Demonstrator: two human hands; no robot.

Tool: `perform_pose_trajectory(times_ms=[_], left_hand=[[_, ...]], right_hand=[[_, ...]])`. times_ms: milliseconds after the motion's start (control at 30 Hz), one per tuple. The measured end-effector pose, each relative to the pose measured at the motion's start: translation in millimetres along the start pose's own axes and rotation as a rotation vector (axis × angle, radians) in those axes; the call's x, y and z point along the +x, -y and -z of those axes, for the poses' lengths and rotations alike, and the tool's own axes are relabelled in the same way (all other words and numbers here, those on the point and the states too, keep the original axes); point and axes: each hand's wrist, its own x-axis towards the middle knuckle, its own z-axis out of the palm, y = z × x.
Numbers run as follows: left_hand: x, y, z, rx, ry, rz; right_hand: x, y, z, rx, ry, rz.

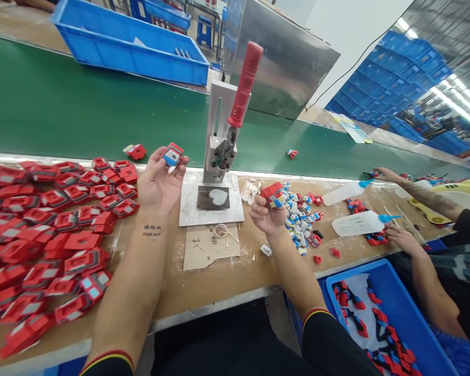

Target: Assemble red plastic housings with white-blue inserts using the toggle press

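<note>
My left hand (162,183) is raised over the bench edge, its fingers round a small red, blue and white plastic part (173,155) with a dark hollow in its face. On the other side of the press, my right hand (269,216) grips a red plastic block (273,193) with blue and yellow-white pieces on it. Between the hands stands a toggle press with a red handle (246,83). A pale heart-shaped pad (218,197) lies on its dark base plate. Red hollow shells (43,216) are heaped left of my left arm.
Small blue, white and red parts (297,219) are piled right of my right hand. Cardboard (198,250) carries a little cup and swabs. Squeeze bottles (354,223) lie near a co-worker's hands (405,240). A blue bin (399,297) sits lower right; a green belt (82,115) runs behind.
</note>
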Motion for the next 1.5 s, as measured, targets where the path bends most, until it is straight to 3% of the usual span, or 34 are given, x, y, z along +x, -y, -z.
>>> perform_pose_trajectory(times_ms=[133,267,333,500,700,867,967,1033,1167,1233,1367,1500], left_hand=[[0.6,-5.3,5.0,0.01,0.0,0.014],[0.6,-5.4,5.4,0.078,0.012,0.078],[0.4,-3.4,5.1,0.118,0.05,0.121],[-1.4,5.9,7.8,0.296,0.118,0.147],[-5.9,11.9,11.8,0.557,0.181,0.119],[-6.2,15.1,10.5,0.696,0.282,0.106],[-7.1,23.4,10.0,0.764,0.36,0.08],[-9.1,31.7,9.8,0.781,0.413,0.08],[-15.7,48.9,8.9,0.794,0.482,0.058],[-18.6,55.8,8.4,0.799,0.487,0.041],[-20.6,64.8,7.9,0.834,0.492,-0.006],[-19.1,68.5,8.2,0.9,0.507,-0.12]], right_hand=[[27.0,9.4,27.5,-0.305,-0.119,0.051],[89.1,15.5,61.6,-0.911,-0.35,0.106],[123.8,14.1,71.7,-1.077,-0.391,0.085],[177.1,6.8,73.0,-1.266,-0.343,0.066],[181.3,11.3,73.0,-1.342,-0.259,0.075],[183.6,45.2,73.8,-1.308,-0.41,0.225],[177.4,71.4,42.8,-1.115,-0.448,0.54],[165.5,85.9,2.2,-1.003,-0.291,0.731],[137.2,105.5,-94.7,-0.818,-0.086,0.836],[126.1,110.8,-129.7,-0.732,-0.013,0.842],[99.4,110.1,-156.2,-0.773,0.039,0.856],[67.0,94.1,-148.7,-0.98,0.313,1.13]])
